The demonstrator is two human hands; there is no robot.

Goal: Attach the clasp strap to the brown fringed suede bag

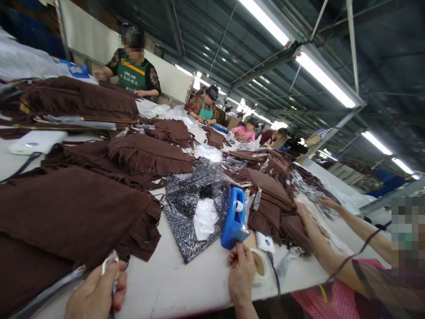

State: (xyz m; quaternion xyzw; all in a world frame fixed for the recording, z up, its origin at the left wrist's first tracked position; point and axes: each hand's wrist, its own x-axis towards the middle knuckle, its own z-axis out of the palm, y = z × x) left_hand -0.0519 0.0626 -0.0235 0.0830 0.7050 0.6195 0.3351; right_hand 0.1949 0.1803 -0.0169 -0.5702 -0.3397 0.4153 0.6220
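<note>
My left hand [96, 292] pinches small metal scissors [111, 266]; my right hand [241, 272] pulls tape at the blue dispenser [234, 221]. Tape looks thin, sticky; grip its free end.

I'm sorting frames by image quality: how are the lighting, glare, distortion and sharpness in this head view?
Head view: ceiling tube lights blow out to white, yet light the table evenly with soft shadows; wide-angle distortion tilts and bends the scene toward the edges; the left hand and its shiny metal piece look slightly smeared; the right hand by the blue tape dispenser is sharper; faces are pixelated.
</note>
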